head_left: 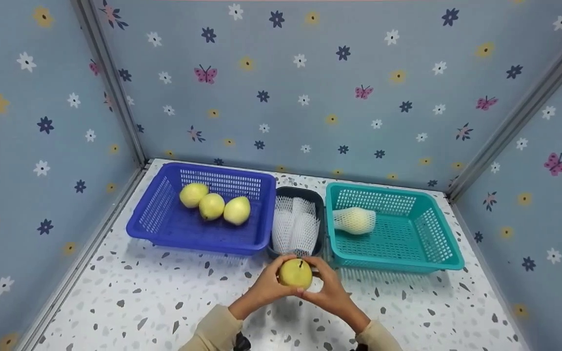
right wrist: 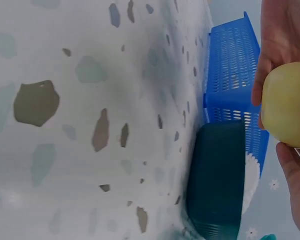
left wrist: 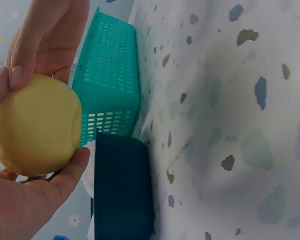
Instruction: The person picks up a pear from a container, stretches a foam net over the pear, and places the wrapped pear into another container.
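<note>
Between both hands a yellow pear [head_left: 295,273] is held up, stem upward, above the near edge of the dark tub. My left hand [head_left: 265,285] grips its left side and my right hand [head_left: 332,291] its right, the thumbs meeting at the near side. In the left wrist view, fingers of both hands touch the pear [left wrist: 37,127]; the right wrist view shows the pear [right wrist: 289,106] cut off by the frame edge. White foam net sleeves [head_left: 296,224] lie in the dark tub [head_left: 321,197] just beyond the hands.
A purple-blue basket [head_left: 203,244] at left holds three pears [head_left: 211,206]. At right, a teal basket [head_left: 393,263] holds one pear in a foam net [head_left: 356,221]. Both baskets flank the tub on a speckled white tabletop [head_left: 164,297]. Flowered panels [head_left: 281,87] enclose the back and sides.
</note>
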`<state>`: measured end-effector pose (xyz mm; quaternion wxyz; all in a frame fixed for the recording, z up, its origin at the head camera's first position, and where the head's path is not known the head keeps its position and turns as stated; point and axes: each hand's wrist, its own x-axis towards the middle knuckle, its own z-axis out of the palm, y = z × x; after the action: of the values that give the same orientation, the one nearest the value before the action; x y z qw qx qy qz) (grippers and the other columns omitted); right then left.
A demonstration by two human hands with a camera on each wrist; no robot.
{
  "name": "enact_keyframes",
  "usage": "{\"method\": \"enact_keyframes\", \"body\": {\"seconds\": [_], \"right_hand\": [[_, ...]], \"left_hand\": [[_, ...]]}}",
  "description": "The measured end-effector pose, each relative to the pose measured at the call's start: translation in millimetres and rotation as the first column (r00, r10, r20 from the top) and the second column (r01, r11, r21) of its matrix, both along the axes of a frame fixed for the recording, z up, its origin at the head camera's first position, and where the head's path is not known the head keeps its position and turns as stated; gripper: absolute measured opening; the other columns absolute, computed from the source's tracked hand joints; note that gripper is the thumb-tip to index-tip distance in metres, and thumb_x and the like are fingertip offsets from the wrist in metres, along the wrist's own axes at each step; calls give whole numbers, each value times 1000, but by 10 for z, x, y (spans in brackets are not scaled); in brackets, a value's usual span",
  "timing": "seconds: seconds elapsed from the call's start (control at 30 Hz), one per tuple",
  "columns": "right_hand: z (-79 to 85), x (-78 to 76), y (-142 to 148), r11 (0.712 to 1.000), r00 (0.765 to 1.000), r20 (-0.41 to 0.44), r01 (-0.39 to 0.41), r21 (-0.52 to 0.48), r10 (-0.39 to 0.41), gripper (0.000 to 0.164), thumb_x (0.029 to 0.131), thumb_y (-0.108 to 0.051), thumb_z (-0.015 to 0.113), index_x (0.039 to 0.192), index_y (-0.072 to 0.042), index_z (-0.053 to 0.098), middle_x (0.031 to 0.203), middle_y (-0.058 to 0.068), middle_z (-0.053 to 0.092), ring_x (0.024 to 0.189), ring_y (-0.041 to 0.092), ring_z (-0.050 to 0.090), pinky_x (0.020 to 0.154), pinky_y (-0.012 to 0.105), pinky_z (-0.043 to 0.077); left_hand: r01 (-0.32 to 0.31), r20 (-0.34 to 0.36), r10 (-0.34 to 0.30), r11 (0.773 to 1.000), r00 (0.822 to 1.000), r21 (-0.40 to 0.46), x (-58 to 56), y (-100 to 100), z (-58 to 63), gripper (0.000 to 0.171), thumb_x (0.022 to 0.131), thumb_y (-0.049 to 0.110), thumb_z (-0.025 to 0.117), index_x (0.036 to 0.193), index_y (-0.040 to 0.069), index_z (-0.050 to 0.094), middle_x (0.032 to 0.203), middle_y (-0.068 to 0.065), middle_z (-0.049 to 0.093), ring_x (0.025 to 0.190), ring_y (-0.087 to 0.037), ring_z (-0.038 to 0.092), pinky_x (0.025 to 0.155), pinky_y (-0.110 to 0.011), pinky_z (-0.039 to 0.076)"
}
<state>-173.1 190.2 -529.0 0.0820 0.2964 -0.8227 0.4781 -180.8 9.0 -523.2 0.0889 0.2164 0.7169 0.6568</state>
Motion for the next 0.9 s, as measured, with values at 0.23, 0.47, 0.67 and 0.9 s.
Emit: {"method": "enact_keyframes", "body": {"seconds": [0.23,0.47,0.67,0.9], "right_hand": [[-123,-45,40,1000,997,76,-6,25,4,61,73,-20,72,122,0,42,116,10,48,103,23,49,77,35,48],[-284,-84,35,999,982,187,-35,32,29,62,72,-17,72,123,-1,41,117,9,48,106,24,47,79,34,47],[-598,-146,97,998,981,193,-40,53,30,63,70,-25,74,122,-7,43,115,6,49,104,22,49,78,33,47],[-762,-255,139,996,983,176,-62,64,50,64,68,-33,74,121,-13,43,114,2,49,103,19,49,79,29,46]], "left_hand": [[-12,-7,11,997,1000,-77,-52,18,-136,65,66,10,75,121,-2,42,115,-17,49,94,-27,50,76,-37,44],[-33,-6,32,988,999,-154,-149,27,-536,68,63,18,77,121,5,44,116,-13,50,97,-25,50,80,-41,40],[-10,-5,10,986,1000,-165,-155,33,-715,66,61,19,78,118,6,46,113,-11,52,94,-24,50,79,-39,40],[-19,-3,19,983,1000,-181,-168,47,-713,64,60,15,77,116,7,46,109,-11,52,92,-25,51,77,-40,41]]}}
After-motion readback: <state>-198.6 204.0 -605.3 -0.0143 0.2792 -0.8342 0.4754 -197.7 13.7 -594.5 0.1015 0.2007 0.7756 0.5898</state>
